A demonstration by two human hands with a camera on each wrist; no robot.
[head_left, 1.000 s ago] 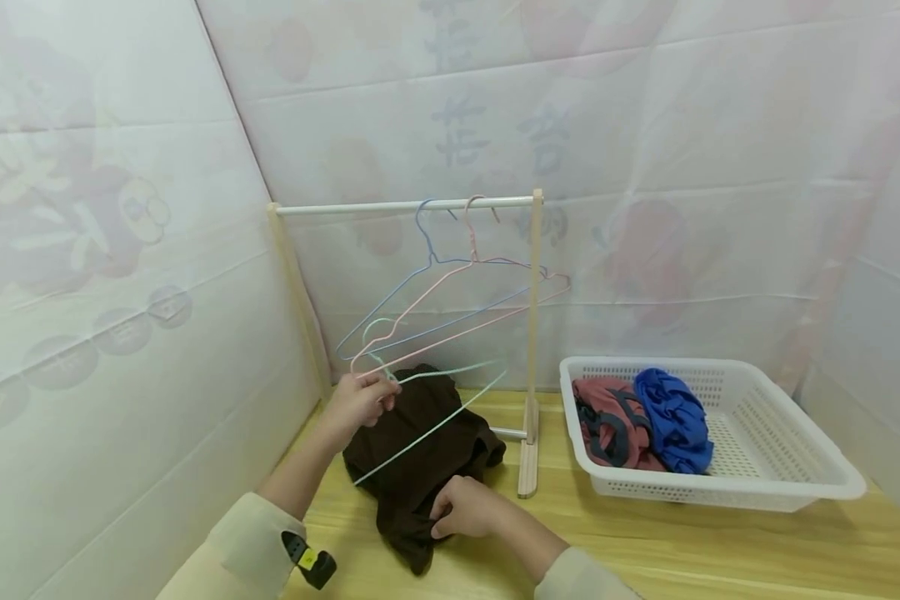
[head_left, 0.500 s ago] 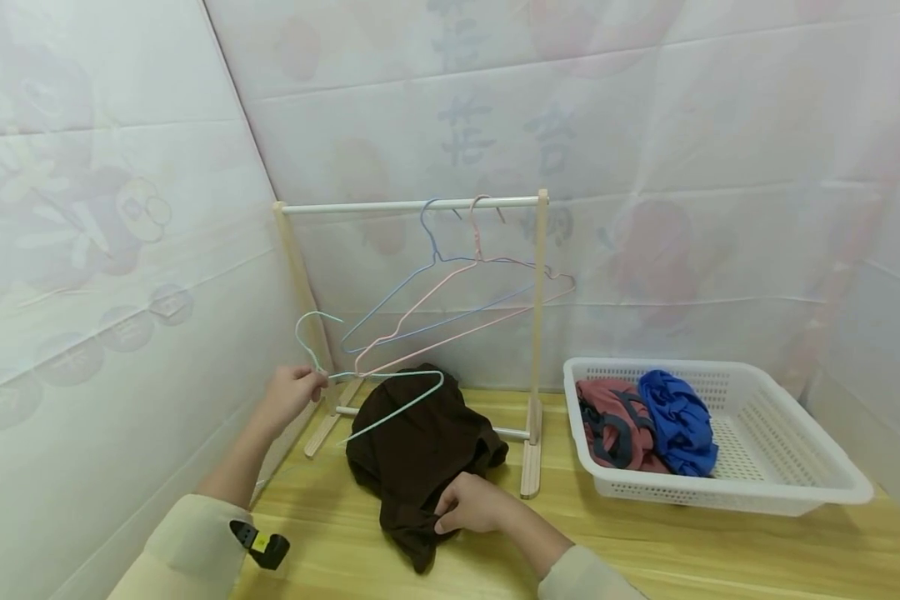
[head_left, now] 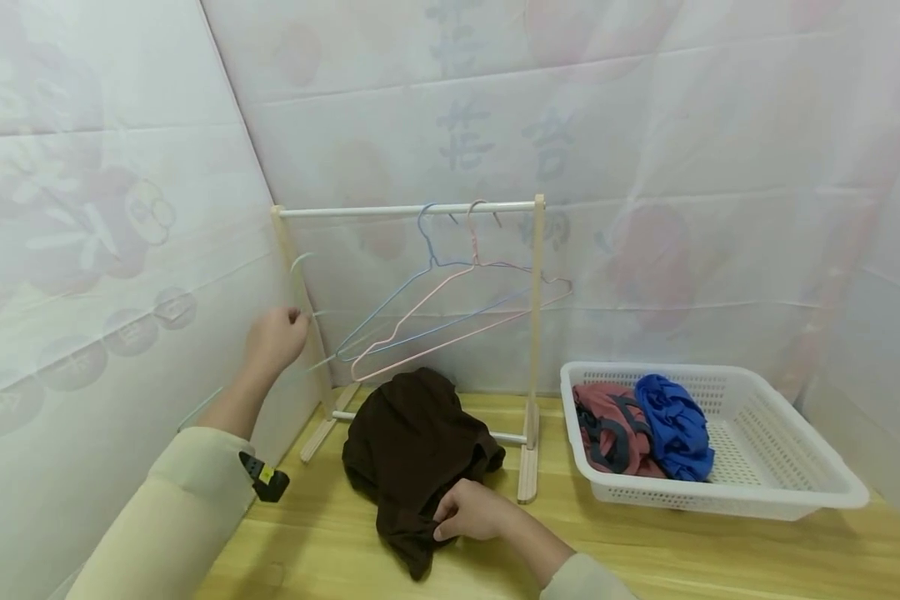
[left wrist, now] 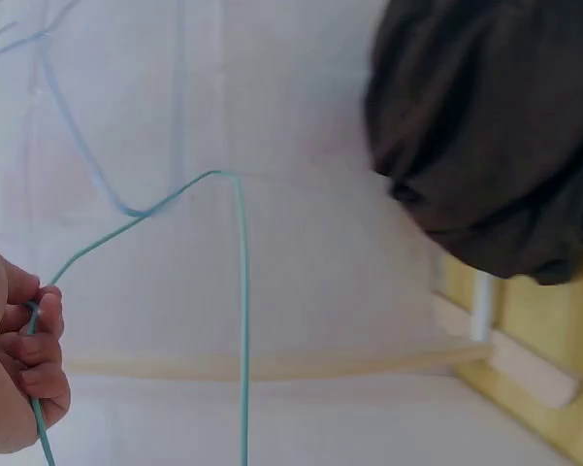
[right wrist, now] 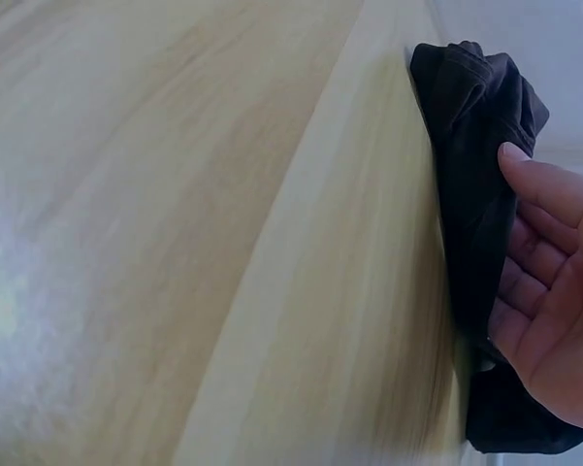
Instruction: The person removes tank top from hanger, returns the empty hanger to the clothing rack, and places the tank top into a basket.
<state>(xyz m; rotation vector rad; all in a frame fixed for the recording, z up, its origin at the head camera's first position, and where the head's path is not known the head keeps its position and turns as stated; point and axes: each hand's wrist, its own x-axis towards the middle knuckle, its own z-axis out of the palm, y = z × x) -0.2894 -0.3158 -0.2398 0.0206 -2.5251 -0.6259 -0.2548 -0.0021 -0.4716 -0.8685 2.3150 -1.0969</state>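
My left hand (head_left: 277, 342) grips a mint-green wire hanger near its neck, beside the left post of the rack. In the left wrist view, curled fingers (left wrist: 47, 340) wrap the hanger (left wrist: 243, 291), and one shoulder of it points away from the hand. My right hand (head_left: 474, 510) pinches the near edge of a crumpled dark brown garment (head_left: 412, 442) lying on the table. The right wrist view has the thumb (right wrist: 538, 180) on top of the dark cloth (right wrist: 470, 204), the other fingers tucked partly out of sight against it.
A small rack with a white rail (head_left: 367, 212) stands behind the garment. From the rail hang a blue hanger (head_left: 390, 302) and a pink hanger (head_left: 435, 292). On the right, a white basket (head_left: 787, 500) holds a red-and-dark cloth (head_left: 622, 429) and a blue cloth (head_left: 675, 429).
My left hand has carried the mint-green hanger left, away from above the garment, then up beside the left post. The right hand has stayed at the garment's edge.
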